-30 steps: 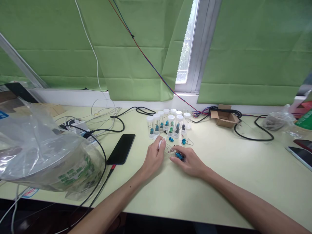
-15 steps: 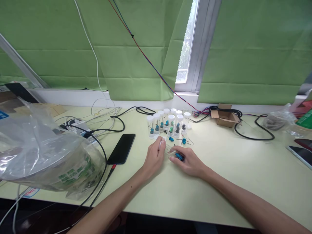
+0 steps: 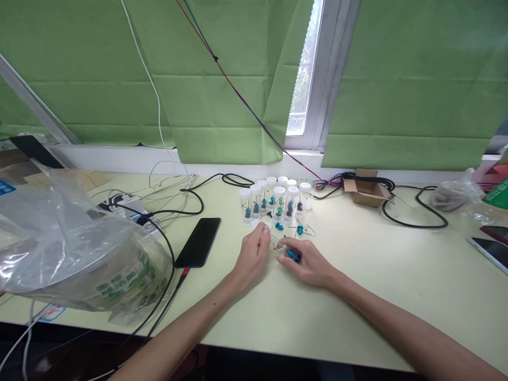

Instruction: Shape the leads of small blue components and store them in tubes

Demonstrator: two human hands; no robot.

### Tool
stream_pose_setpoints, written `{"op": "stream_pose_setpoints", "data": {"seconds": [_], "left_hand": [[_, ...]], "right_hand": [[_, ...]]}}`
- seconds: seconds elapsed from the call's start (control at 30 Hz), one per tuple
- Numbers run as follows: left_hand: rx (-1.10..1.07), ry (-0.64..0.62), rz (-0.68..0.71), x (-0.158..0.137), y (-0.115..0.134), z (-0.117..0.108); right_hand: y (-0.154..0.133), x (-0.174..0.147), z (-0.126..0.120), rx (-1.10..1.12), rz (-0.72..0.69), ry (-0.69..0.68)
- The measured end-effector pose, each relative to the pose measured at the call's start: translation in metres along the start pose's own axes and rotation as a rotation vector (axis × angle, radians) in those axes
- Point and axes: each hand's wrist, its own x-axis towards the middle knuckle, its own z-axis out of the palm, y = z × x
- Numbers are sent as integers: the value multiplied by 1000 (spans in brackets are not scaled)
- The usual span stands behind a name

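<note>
My right hand [image 3: 304, 262] is closed around a clear vial [image 3: 280, 251], held on its side with its mouth towards the left. Blue parts [image 3: 292, 255] and thin wire leads show inside it. My left hand [image 3: 253, 247] is closed just left of the vial, thumb and fingers pressed together. What they pinch is too small to make out. A white round cap [image 3: 260, 224] lies on the table behind the left fingertips. Beyond the hands stand several capped clear vials [image 3: 279, 208] holding small blue, green and dark parts. Loose blue electronic parts [image 3: 300, 230] with wire leads lie nearby.
A black phone [image 3: 198, 242] lies left of the hands, with a cable at its lower end. A large plastic bag [image 3: 79, 254] fills the left side. Behind to the right are an open cardboard box [image 3: 365, 194] and black cables [image 3: 420, 225]. Another phone [image 3: 490, 255] lies far right.
Both hands stay in nearly the same place. The white piece visible at the left fingertips before is now mostly hidden.
</note>
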Motion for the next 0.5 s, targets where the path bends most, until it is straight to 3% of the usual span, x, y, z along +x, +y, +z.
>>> {"op": "stream_pose_setpoints", "data": {"seconds": [0.27, 0.5], "left_hand": [[-18, -62, -74, 3, 0, -4], [-127, -30, -91, 4, 4, -3]], "right_hand": [[-3, -1, -1, -1, -6, 9], [-6, -1, -1, 11, 2, -10]]}}
